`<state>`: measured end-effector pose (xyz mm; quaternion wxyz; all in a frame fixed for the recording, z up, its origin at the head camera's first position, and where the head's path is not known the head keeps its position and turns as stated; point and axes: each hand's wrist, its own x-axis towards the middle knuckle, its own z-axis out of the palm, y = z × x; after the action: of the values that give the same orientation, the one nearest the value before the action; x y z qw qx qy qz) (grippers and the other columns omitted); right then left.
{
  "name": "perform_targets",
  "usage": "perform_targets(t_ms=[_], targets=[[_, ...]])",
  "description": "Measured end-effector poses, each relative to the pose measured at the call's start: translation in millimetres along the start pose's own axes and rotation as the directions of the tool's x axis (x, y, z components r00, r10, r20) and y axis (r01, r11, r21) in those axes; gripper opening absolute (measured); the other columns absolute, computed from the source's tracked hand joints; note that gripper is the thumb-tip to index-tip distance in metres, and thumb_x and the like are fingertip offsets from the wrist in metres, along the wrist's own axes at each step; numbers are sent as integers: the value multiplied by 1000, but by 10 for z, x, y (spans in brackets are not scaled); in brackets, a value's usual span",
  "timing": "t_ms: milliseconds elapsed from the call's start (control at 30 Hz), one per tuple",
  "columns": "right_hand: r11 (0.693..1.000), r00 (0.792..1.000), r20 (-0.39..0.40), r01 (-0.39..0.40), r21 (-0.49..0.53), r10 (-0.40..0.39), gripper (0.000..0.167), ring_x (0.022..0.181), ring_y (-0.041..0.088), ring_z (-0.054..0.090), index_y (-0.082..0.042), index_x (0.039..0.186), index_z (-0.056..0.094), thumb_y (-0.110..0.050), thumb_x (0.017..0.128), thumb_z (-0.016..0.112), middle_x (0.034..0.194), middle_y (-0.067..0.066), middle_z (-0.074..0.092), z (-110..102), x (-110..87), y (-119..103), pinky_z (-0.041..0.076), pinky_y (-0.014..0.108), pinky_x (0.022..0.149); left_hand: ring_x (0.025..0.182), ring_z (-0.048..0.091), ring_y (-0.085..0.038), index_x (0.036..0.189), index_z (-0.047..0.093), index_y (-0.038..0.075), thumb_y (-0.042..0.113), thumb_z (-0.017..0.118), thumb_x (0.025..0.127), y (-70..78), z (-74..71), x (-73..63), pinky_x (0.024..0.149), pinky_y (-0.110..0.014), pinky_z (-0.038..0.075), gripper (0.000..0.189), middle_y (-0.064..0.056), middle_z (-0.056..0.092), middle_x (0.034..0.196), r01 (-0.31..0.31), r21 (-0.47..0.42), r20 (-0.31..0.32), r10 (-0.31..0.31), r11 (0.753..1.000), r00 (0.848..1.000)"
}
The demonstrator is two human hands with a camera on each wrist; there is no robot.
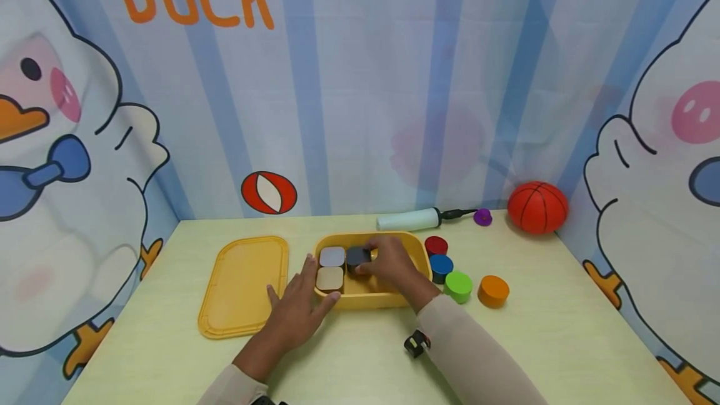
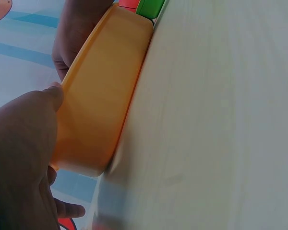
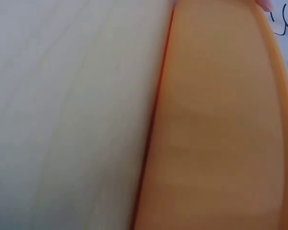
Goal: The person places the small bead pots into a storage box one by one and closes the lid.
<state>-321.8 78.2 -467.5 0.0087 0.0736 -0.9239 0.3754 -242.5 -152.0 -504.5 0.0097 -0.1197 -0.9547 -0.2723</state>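
A yellow rectangular box (image 1: 368, 300) stands on the table. Inside its left part are a light grey rounded-square block (image 1: 332, 256) and a beige one (image 1: 329, 279). My right hand (image 1: 390, 261) reaches into the box and pinches a dark grey block (image 1: 357, 257) beside the light grey one. My left hand (image 1: 298, 305) rests against the box's left end, fingers spread and mostly straight. Its thumb (image 2: 53, 96) touches the front rim in the left wrist view. The right wrist view shows the box wall (image 3: 216, 120) close up, the right fingers out of sight.
Left of the box lies a flat yellow lid (image 1: 247, 286). Red (image 1: 435, 245), blue (image 1: 441, 267), green (image 1: 458, 286) and orange (image 1: 493, 291) round pieces stand to its right. Behind are a pale hand pump (image 1: 409, 220), a purple piece (image 1: 482, 217) and a red ball (image 1: 537, 207).
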Motion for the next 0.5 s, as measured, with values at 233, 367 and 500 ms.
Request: perform_targets(t_ms=[233,367,500], targets=[[999,1000,0,31,-38,-31,47,115,30,72,-3,128,80,-17,86,95,132,14,78,25,6,13,60,50,108,167,30,-44,178,5,17,68,49,109,9,-8,0,119,-93,-5,96,-4,9,187,-4,-7,-3,4,1000,1000],[999,999,12,43,-27,-43,46,114,31,72,-2,128,79,-15,87,94,133,16,77,38,21,23,60,49,108,167,30,-45,178,5,17,69,48,109,3,-9,1,119,-93,-5,97,-3,9,186,-6,-9,-4,6,1000,1000],[997,997,28,72,-34,-71,44,112,31,72,0,127,79,-14,87,94,132,16,77,45,25,26,62,48,105,166,30,-45,178,4,17,69,48,110,-8,-1,2,118,-93,-5,96,-4,10,186,-11,-12,-4,11,1000,1000]])
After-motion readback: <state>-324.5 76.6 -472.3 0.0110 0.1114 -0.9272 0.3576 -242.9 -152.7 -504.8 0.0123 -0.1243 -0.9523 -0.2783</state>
